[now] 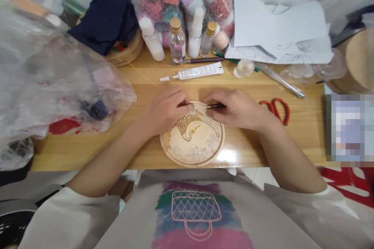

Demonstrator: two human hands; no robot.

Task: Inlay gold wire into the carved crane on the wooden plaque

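1. My left hand [173, 109] curls over the far left part of one round wooden disc [201, 142], covering some of its gold bird [187, 124]; whether the fingers grip anything, I cannot tell.
2. My right hand [233, 107] pinches one pair of dark tweezers [216, 106], partly hidden, at the disc's far right.
3. The disc lies before me on the bench [245, 148].
4. One pair of scissors [282, 111] shows only red handles.
5. Four bottles [177, 42] stand behind one white tube [201, 71].

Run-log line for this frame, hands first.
left hand: on round board; right hand: holding dark tweezers; red-handled scissors: on table
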